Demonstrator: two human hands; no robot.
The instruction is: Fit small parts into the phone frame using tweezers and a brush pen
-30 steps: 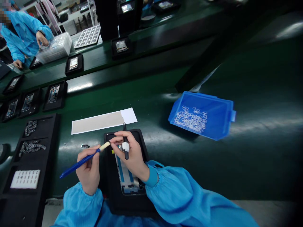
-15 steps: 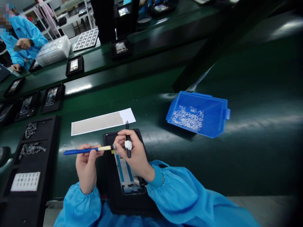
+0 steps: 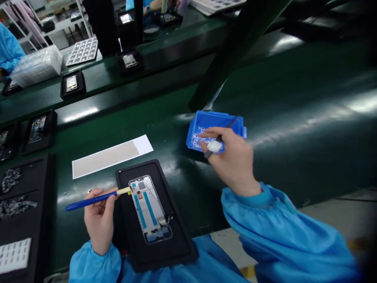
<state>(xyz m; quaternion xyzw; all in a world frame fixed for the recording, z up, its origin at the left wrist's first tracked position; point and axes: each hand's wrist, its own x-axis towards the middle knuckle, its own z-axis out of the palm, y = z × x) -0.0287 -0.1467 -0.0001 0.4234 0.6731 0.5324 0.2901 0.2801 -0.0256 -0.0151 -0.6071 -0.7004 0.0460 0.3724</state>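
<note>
The left hand (image 3: 98,222) has its grip closed round a blue stick (image 3: 88,199), whose pale tip touches the top left corner of the phone frame (image 3: 150,210) lying in a black tray (image 3: 179,245) on the green counter (image 3: 294,149). Further right, the right hand (image 3: 235,163) pinches black tweezers (image 3: 214,146) just over the blue bin (image 3: 212,116) of small white parts

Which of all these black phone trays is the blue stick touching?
The nearest tray, directly before the person: the blue stick in the left hand meets its phone frame; others sit farther back.
</note>
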